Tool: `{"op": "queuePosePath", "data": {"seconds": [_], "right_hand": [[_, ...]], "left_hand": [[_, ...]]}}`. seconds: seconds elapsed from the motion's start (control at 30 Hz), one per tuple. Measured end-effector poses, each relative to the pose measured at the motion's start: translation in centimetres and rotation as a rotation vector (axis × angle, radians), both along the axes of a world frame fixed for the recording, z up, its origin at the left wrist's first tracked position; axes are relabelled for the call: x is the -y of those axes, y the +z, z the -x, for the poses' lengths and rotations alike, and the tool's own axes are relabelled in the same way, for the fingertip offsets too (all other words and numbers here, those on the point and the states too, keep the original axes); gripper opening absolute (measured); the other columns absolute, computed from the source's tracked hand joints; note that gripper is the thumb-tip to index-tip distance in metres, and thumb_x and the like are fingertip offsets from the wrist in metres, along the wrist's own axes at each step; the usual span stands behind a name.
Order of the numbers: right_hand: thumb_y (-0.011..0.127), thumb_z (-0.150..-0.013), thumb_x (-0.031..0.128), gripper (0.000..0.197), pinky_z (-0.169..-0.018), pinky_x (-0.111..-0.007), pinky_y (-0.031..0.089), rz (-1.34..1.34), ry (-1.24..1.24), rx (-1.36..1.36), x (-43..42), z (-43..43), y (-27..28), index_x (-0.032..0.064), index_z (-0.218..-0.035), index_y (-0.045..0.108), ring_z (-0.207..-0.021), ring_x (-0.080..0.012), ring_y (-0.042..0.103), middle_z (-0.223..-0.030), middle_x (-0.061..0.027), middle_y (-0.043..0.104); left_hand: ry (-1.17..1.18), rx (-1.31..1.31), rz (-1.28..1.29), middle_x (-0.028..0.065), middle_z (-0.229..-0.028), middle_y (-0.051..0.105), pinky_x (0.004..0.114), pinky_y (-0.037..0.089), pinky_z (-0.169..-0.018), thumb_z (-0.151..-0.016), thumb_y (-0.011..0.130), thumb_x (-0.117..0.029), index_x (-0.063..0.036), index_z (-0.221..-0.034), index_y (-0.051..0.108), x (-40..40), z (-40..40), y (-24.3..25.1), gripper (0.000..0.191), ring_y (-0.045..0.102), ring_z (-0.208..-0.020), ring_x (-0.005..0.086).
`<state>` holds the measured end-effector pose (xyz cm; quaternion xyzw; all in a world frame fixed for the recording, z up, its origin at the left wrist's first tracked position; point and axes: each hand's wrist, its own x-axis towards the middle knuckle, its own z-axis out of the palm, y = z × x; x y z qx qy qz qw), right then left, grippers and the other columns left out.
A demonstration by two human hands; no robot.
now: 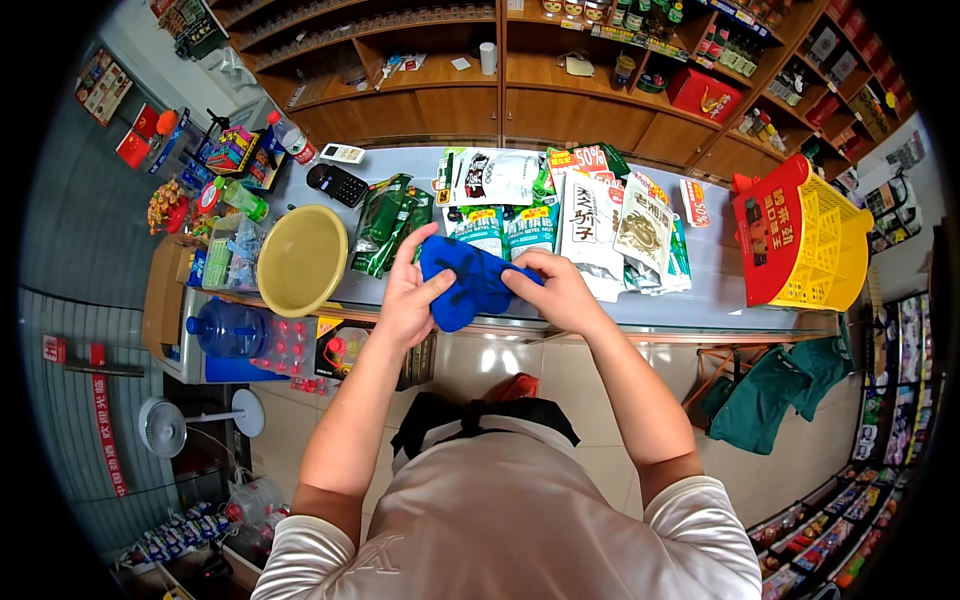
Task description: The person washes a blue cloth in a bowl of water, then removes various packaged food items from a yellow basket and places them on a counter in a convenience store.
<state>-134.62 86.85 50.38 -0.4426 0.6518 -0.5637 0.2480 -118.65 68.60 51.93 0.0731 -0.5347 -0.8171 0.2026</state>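
Note:
A blue cloth (474, 281) with dark patches is stretched between my two hands above the front edge of the glass counter (712, 285). My left hand (412, 292) pinches its left part, thumb on top and index finger raised. On the right side, my right hand (553, 291) grips a narrower end of the cloth between thumb and fingers. Just beyond it lie several teal betel nut packets (529, 225), dark green pouches (391, 221) and white pouches (590, 225). A white pouch with a dragon print (643, 223) rests to their right.
To the left on the counter are a yellow plastic basin (303, 260), a clear box (232, 253), a card terminal (337, 185) and bottles. A red and yellow plastic display basket (806, 236) stands at the right end. Wooden shelves (435, 112) rise behind. Green cloth (772, 394) hangs below right.

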Motion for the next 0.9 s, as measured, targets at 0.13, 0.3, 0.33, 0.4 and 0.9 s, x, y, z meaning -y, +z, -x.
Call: {"op": "queuePosePath", "data": {"seconds": [0.13,0.3,0.33,0.4,0.9], "right_hand": [[0.073,-0.091,0.028,0.042,-0.102,-0.033,0.040,0.350,0.129,0.337,-0.7,1.5,-4.4,0.0036,-0.123,0.062,-0.123,-0.0218,0.053,-0.134,-0.0096,0.055],[0.080,-0.083,0.043,0.093,-0.117,-0.041,0.031,0.543,0.664,1.093,0.0,0.2,-5.3,0.0011,-0.152,0.032,-0.138,-0.0248,0.043,-0.150,-0.0120,0.044],[0.081,-0.081,0.044,0.096,-0.115,-0.043,0.036,0.512,0.642,1.150,0.3,-0.3,-5.9,0.0034,-0.152,0.031,-0.138,-0.0256,0.045,-0.150,-0.0113,0.045],[0.082,-0.081,0.043,0.096,-0.112,-0.043,0.040,0.469,0.565,1.158,0.6,-1.3,-6.3,0.0043,-0.152,0.031,-0.136,-0.0255,0.048,-0.148,-0.0110,0.047],[0.061,-0.096,0.012,0.036,-0.095,-0.039,0.055,0.249,-0.048,1.119,9.5,-0.3,-4.0,0.0040,-0.131,0.056,-0.110,-0.0233,0.066,-0.124,-0.0117,0.065]], "left_hand": [[-0.006,-0.087,-0.082,0.0137,-0.130,0.058,0.042,0.052,-0.099,-0.091,0.063,0.006,-0.0159,-0.157,0.023,-2.3,1.6,0.3,0.080,0.062,-0.115,0.0237],[-0.085,-0.094,-0.168,0.0134,-0.131,0.057,0.043,0.051,-0.101,-0.092,0.061,0.006,-0.0178,-0.158,0.022,-2.8,2.0,0.3,0.080,0.060,-0.120,0.0242],[-0.101,-0.079,-0.155,0.0133,-0.131,0.057,0.042,0.052,-0.101,-0.092,0.062,0.006,-0.0172,-0.157,0.023,-2.9,2.3,0.5,0.080,0.060,-0.119,0.0238],[-0.117,-0.031,-0.069,0.0122,-0.132,0.057,0.040,0.051,-0.101,-0.091,0.062,0.007,-0.0152,-0.155,0.028,-2.6,3.1,0.4,0.076,0.060,-0.118,0.0216],[0.351,0.369,1.184,0.0111,-0.106,0.064,0.037,0.049,-0.091,-0.089,0.073,-0.028,-0.0067,-0.131,0.058,14.9,4.0,0.8,0.050,0.061,-0.097,0.0255]]}}
